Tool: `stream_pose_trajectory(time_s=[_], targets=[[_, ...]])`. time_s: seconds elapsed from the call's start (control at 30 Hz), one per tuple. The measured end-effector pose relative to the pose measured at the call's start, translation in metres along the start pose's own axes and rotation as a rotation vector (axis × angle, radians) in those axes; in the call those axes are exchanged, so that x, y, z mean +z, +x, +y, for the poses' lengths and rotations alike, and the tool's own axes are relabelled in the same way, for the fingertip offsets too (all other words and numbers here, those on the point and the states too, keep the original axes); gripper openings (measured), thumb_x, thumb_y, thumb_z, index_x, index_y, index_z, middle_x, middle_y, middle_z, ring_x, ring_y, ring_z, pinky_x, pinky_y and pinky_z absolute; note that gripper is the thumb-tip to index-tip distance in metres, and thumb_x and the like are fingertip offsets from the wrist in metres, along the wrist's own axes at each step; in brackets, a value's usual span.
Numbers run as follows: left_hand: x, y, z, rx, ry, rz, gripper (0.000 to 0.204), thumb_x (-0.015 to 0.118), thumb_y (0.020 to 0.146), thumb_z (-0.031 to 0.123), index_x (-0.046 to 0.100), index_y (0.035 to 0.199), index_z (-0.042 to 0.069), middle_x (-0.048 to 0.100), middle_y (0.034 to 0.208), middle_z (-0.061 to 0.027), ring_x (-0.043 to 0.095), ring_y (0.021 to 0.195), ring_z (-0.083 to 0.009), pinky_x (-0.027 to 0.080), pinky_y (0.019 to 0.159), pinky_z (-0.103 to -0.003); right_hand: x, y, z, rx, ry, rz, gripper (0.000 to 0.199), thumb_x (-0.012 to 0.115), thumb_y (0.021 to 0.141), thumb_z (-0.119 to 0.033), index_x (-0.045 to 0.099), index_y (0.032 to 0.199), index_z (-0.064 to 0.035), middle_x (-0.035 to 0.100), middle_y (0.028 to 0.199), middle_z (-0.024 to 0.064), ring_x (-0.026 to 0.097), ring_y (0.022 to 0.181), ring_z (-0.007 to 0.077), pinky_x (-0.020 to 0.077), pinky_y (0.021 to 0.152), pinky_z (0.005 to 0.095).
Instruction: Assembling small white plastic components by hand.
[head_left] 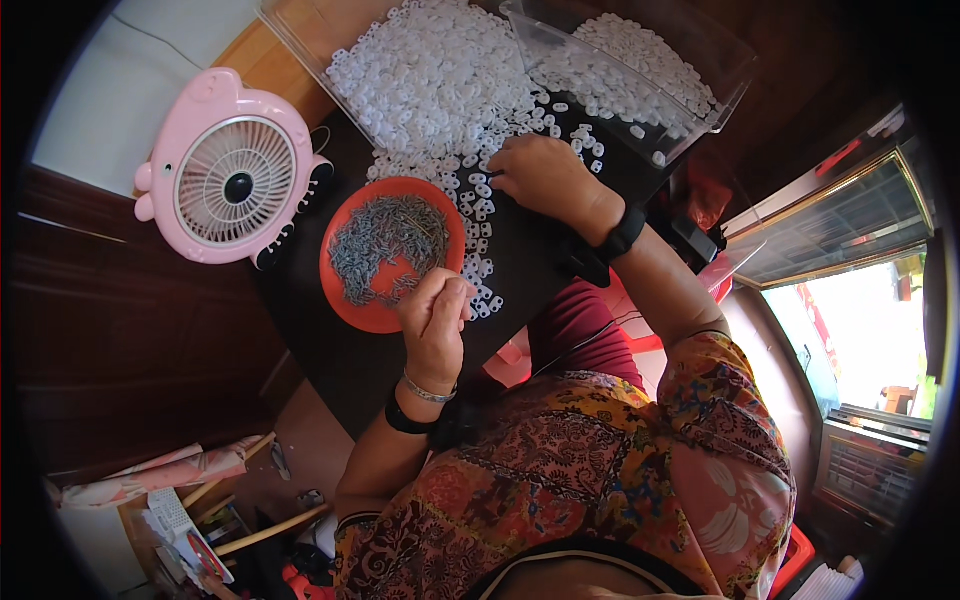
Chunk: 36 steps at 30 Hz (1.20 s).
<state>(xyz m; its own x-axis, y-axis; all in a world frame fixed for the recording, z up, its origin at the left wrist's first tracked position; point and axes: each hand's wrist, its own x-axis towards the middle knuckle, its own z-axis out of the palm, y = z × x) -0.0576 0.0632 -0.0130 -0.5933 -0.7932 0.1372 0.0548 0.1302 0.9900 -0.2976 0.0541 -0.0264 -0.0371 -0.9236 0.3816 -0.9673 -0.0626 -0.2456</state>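
Note:
My left hand [436,312] is closed, thumb against curled fingers, at the near right rim of a round orange-red dish [333,290]. Whatever it may hold is hidden. Many small grey metal screws [380,235] lie in the dish, with its bottom showing through in the middle. Farther right, my right hand [550,175] reaches palm down, fingers bent together, its fingertips at the small white plastic pieces [478,210] with two holes. Anything between those fingertips is too small to make out. These loose pieces run in a band along the dish's right side.
A heap of white pieces [430,80] spills from a clear tray [300,55] at the back. Another clear bin [735,95] with similar pieces stands at back right. A pink fan [238,180] stands left of the dish. The dark table [345,375] ends near my body.

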Motion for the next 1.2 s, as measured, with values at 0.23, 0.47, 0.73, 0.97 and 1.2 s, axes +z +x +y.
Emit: stream_pose_trajectory(time_s=[0.23,0.47,0.73,0.97,1.2], targets=[[0.0,0.001,-0.003,0.005,0.0,-0.005,0.023,0.048,0.092,0.013,0.056,0.075,0.0,0.05,0.06,0.0008,0.042,0.051,-0.0036,0.031,0.046,-0.02,0.015,0.003,0.0,0.033,0.02,-0.093,0.017,0.056,0.078,-0.019,0.064,0.077,-0.0044,0.064,0.079,0.0153,0.064,0.078,0.0318,0.0525,0.067,0.0421],[-0.001,0.004,-0.005,-0.005,-0.015,0.002,0.022,0.048,0.092,0.015,0.058,0.079,0.001,0.048,0.059,0.0009,0.041,0.051,-0.0036,0.031,0.047,-0.019,-0.003,-0.011,-0.018,-0.079,0.122,0.013,0.011,0.058,0.08,-0.014,0.062,0.082,-0.0034,0.063,0.082,0.0116,0.062,0.075,0.0305,0.0501,0.066,0.0385],[-0.006,0.006,0.002,-0.211,-0.268,-0.091,0.029,0.041,0.094,0.028,0.056,0.09,0.003,0.054,0.063,-0.0015,0.044,0.049,-0.0049,0.031,0.044,-0.018,-0.042,-0.029,-0.078,-0.297,0.791,-0.024,0.011,0.067,0.078,-0.005,0.063,0.088,-0.0035,0.062,0.081,0.009,0.064,0.075,0.0268,0.0503,0.066,0.034],[-0.009,0.009,0.002,-0.223,-0.358,-0.076,0.019,0.045,0.092,0.022,0.052,0.085,0.006,0.051,0.061,-0.0009,0.043,0.048,-0.0057,0.03,0.044,-0.018,-0.04,-0.033,-0.082,-0.183,0.821,-0.035,0.016,0.07,0.077,-0.007,0.065,0.092,-0.0028,0.061,0.083,0.0083,0.063,0.075,0.0225,0.051,0.063,0.0309],[-0.018,0.017,0.004,-0.129,-0.391,-0.008,0.018,0.046,0.092,0.018,0.052,0.079,0.007,0.05,0.06,-0.0002,0.042,0.047,-0.0055,0.029,0.043,-0.019,-0.035,-0.019,-0.092,-0.307,0.586,0.15,0.025,0.072,0.073,-0.007,0.068,0.097,-0.0062,0.063,0.09,0.0102,0.064,0.079,0.0261,0.0527,0.067,0.0336]])
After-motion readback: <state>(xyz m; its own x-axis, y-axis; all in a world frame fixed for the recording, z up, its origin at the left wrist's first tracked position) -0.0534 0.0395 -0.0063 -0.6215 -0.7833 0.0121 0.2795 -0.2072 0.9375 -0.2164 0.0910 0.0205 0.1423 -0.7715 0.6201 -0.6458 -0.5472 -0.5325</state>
